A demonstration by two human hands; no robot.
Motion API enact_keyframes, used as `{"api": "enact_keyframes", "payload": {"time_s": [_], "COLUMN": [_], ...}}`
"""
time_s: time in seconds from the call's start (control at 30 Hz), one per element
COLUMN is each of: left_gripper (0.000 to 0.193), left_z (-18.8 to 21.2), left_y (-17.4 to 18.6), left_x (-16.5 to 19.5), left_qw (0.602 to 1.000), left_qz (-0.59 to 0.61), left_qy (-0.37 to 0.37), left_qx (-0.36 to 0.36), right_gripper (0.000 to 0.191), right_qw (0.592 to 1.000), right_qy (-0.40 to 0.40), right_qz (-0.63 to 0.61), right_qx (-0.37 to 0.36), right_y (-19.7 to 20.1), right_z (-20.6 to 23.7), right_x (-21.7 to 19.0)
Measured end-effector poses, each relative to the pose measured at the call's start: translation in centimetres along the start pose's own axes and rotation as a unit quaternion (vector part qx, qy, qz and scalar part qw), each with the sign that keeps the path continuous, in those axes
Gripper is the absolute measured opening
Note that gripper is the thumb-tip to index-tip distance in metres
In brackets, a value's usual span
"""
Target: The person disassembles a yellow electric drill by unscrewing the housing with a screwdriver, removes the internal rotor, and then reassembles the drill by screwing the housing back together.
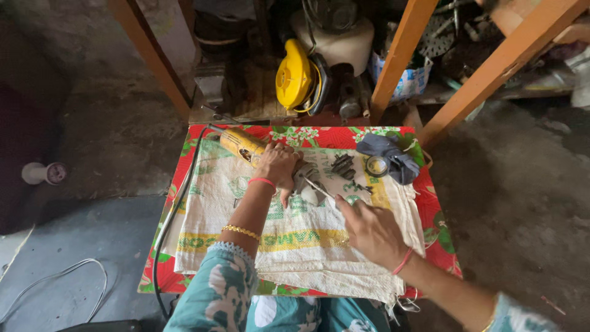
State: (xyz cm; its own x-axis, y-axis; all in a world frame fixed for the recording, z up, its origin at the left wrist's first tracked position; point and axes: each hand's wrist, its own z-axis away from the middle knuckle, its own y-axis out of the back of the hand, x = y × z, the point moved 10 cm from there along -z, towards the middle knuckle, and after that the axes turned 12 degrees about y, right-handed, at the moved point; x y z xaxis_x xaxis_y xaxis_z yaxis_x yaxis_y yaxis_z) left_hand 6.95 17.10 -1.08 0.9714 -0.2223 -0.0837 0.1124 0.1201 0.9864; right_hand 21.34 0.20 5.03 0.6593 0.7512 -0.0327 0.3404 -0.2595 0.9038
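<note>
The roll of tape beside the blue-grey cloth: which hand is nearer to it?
Right. The right hand lies just below the roll of tape, holding a thin tool; the left hand rests farther left, on the yellow power tool.

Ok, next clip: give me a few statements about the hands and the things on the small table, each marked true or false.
1. The left hand rests on a yellow handheld power tool. True.
2. The right hand holds a thin metal rod-like tool. True.
3. A bare wooden board covers the table. False: a white woven sack lies over a red floral cloth.
4. The crumpled grey-blue rag lies by the left hand. False: it lies at the far right.
</note>
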Motion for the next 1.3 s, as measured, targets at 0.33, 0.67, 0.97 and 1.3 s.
{"api": "enact_keyframes", "payload": {"time_s": [0.33, 0.67, 0.97, 1.3], "left_gripper": [0.122, 0.122, 0.117, 0.116], "left_z": [1.3, 1.0, 1.6, 1.3], "left_y": [0.1, -0.5, 0.2, 0.1], "left_x": [-0.7, -0.6, -0.6, -0.4], "left_qw": [1.000, 0.999, 0.996, 0.999], "left_qz": [0.023, 0.023, 0.035, 0.015], "left_qy": [0.007, 0.014, -0.003, 0.003], "left_qx": [0.018, 0.021, 0.077, 0.040], "right_gripper": [0.023, 0.015, 0.017, 0.042], "right_qw": [0.613, 0.632, 0.873, 0.999], "right_qy": [-0.386, -0.403, -0.205, 0.020], "right_qz": [-0.685, -0.662, -0.438, 0.017], "right_qx": [0.072, 0.014, 0.063, -0.026], "right_y": [-9.5, -9.4, -5.5, -1.2], "right_z": [4.5, 4.6, 1.9, 0.5], "right_x": [3.9, 4.7, 3.7, -1.0]}}
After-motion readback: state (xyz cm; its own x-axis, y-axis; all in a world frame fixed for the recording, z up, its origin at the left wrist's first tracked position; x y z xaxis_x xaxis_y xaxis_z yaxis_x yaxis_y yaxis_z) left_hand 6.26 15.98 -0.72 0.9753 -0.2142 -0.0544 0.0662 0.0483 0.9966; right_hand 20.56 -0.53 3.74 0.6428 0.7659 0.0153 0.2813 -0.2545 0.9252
